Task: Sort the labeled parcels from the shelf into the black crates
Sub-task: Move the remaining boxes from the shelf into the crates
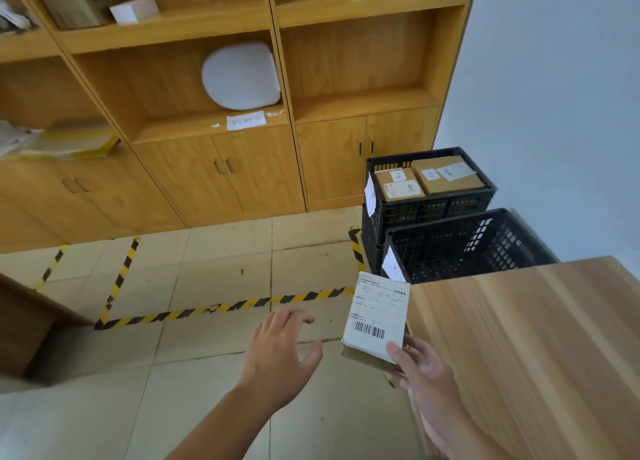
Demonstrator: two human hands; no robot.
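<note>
My right hand (420, 373) grips a small cardboard parcel (377, 317) by its near corner; a white shipping label with a barcode covers its top. My left hand (280, 349) hovers just left of the parcel, fingers spread, holding nothing. Two black crates stand at the right: the far crate (429, 203) holds two labeled brown boxes (446, 175), the near crate (467, 248) shows only its bare mesh inside. Paper tags hang on the left side of each crate. The wooden shelf (207, 127) fills the background with parcels at the left (69, 144).
A wooden tabletop (536, 349) fills the lower right, beside the near crate. A white rounded item (240, 75) and a paper note sit in the middle shelf bay. Yellow-black tape (221, 309) marks the tiled floor. A brown cardboard box (24, 324) stands at the left edge.
</note>
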